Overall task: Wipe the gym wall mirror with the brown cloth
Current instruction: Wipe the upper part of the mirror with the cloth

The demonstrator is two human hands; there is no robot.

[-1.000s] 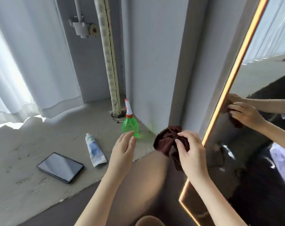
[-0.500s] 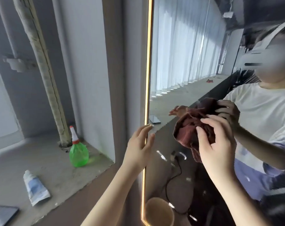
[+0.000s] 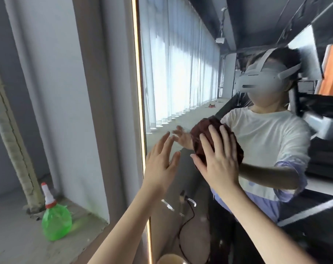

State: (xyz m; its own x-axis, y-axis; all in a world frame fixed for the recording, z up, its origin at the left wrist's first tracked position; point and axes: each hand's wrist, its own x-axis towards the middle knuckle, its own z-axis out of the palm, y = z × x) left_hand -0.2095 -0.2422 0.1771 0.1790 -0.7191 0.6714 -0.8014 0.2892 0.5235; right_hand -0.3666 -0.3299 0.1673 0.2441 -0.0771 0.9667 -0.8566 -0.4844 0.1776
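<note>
Flattened since before, my right hand presses brown cloth onto the mirror, left hand spread near mirror's edge

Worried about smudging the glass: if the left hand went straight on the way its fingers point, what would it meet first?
Most likely the glass of the large wall mirror, just inside its glowing amber edge strip: the open left hand has fingertips nearly meeting their reflection. Whether they touch, I cannot tell.
</note>
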